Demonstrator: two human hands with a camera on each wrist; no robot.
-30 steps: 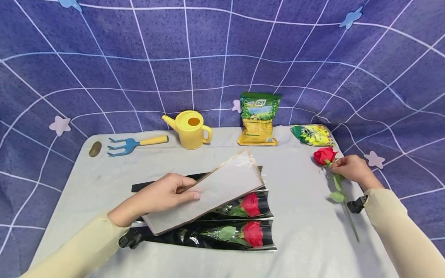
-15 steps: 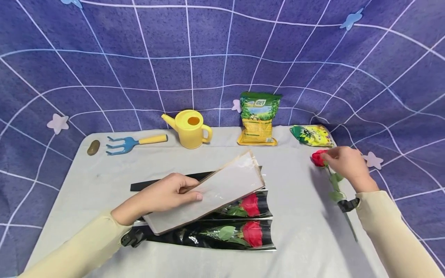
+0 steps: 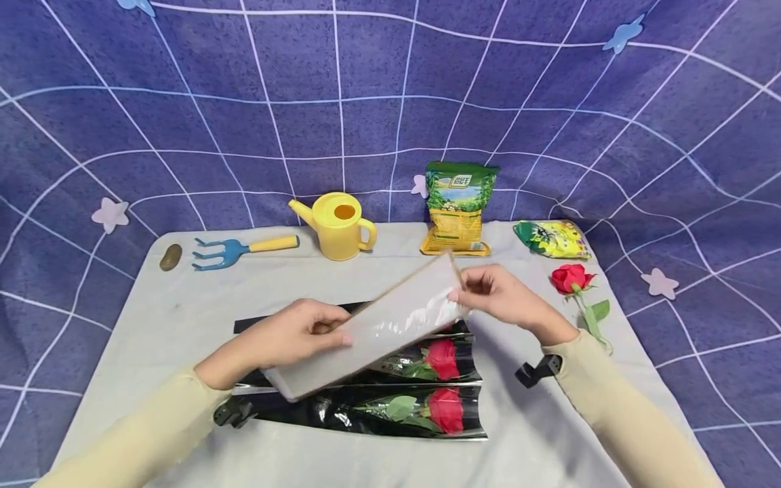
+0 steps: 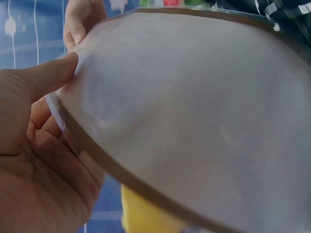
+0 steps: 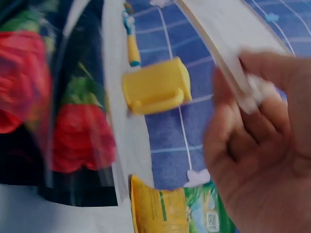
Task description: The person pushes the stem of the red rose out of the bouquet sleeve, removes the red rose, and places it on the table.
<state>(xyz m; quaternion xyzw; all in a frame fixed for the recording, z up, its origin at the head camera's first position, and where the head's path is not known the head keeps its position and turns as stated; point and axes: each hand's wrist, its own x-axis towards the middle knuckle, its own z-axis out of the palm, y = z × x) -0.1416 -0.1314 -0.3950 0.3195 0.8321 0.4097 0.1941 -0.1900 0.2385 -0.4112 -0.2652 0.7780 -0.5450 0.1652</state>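
Observation:
A flat white sleeve (image 3: 390, 325) with a thin brown edge is held slantwise above the black-wrapped roses. My left hand (image 3: 299, 335) pinches its long far edge, thumb on the face and fingers behind, as the left wrist view shows. At the upper right end, my right hand (image 3: 503, 298) pinches the sleeve's corner between thumb and fingers. Beneath lie roses in black wrapping, among them a front wrapped rose (image 3: 445, 410) and a middle wrapped rose (image 3: 442, 359); the rearmost is mostly covered by the sleeve. An unwrapped rose (image 3: 571, 278) lies at the right, its lower stem hidden by the right arm.
Along the back of the white-covered table (image 3: 201, 312) are a stone (image 3: 171, 257), a blue hand rake (image 3: 228, 253), a yellow watering can (image 3: 339, 227), an upright green-and-yellow bag (image 3: 457, 210) and a smaller packet (image 3: 552, 238) lying flat. A blue gridded cloth (image 3: 366, 129) hangs behind.
My right hand has left the unwrapped rose, moved left and taken the sleeve's right end. The left hand keeps its hold; the sleeve has shifted slightly. The unwrapped rose stays at the right.

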